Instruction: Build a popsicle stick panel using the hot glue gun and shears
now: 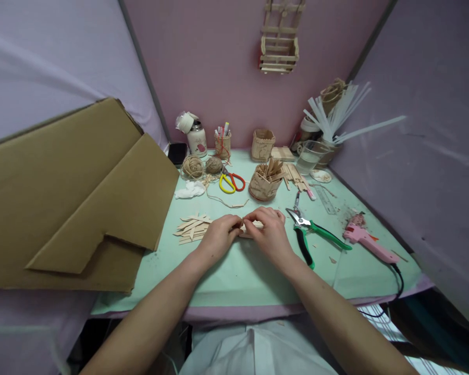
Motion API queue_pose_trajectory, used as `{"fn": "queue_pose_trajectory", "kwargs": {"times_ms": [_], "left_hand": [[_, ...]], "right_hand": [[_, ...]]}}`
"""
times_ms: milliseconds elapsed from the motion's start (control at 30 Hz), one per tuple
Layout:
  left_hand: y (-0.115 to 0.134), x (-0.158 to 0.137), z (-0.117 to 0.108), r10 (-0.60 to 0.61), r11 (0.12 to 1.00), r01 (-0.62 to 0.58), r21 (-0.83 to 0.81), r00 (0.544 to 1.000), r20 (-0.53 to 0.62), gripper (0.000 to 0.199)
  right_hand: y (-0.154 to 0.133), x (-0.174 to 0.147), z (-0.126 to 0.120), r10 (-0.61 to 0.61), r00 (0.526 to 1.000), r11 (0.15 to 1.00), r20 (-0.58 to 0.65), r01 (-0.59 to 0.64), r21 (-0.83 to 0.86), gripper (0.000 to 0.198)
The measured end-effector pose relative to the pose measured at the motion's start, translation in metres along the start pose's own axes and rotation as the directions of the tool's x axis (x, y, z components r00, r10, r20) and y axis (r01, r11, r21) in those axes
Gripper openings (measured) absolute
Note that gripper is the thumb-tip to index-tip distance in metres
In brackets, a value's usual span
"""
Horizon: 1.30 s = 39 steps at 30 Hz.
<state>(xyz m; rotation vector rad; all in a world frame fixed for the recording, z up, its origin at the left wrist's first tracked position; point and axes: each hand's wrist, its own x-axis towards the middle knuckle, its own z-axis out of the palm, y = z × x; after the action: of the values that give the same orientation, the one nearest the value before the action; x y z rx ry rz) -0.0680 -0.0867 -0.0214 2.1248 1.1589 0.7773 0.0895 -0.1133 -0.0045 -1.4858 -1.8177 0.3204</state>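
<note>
My left hand (221,233) and my right hand (269,228) meet over the near middle of the table, thumbs and fingers pinched together almost touching. Whatever sits between the fingertips is too small and covered to make out. Pale flat wooden sticks (245,234) lie under and between the hands, partly hidden by the right one. Just left of my left hand is a loose pile of cut wooden sticks (191,228) with pointed ends. Green-and-black handled pruning shears (304,223) rest to the right of my right hand, jaws apart.
Beyond the hands stand a stick-filled wooden holder (264,188), red-and-yellow scissors (232,182) and twine balls (193,166). A pink glue gun (369,242) with its cord lies right, near a plastic cup (309,159) and white glue sticks (346,112). Cardboard (74,192) leans left.
</note>
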Motion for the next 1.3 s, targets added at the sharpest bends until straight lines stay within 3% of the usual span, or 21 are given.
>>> {"fn": "queue_pose_trajectory", "kwargs": {"times_ms": [333, 733, 933, 1300], "left_hand": [[-0.002, 0.000, 0.001, -0.005, 1.000, 0.005, -0.015, 1.000, -0.003, 0.012], [0.000, 0.002, 0.000, -0.063, 0.997, 0.064, -0.041, 0.998, 0.012, 0.012], [-0.003, 0.002, 0.001, -0.050, 0.998, 0.050, -0.049, 0.999, 0.004, 0.010], [-0.005, 0.001, 0.002, -0.012, 0.999, 0.012, -0.033, 1.000, -0.003, 0.013]], "right_hand": [[-0.003, 0.004, 0.014, 0.093, 0.996, 0.995, 0.015, -0.093, 0.020, 0.011], [0.002, -0.001, 0.010, 0.146, 0.987, 0.986, 0.074, -0.151, 0.066, 0.009], [0.001, 0.000, -0.001, 0.098, 0.993, 0.990, 0.066, -0.104, 0.096, 0.020], [-0.005, -0.002, 0.001, 0.038, 0.999, 0.997, -0.004, -0.037, 0.061, 0.015]]}}
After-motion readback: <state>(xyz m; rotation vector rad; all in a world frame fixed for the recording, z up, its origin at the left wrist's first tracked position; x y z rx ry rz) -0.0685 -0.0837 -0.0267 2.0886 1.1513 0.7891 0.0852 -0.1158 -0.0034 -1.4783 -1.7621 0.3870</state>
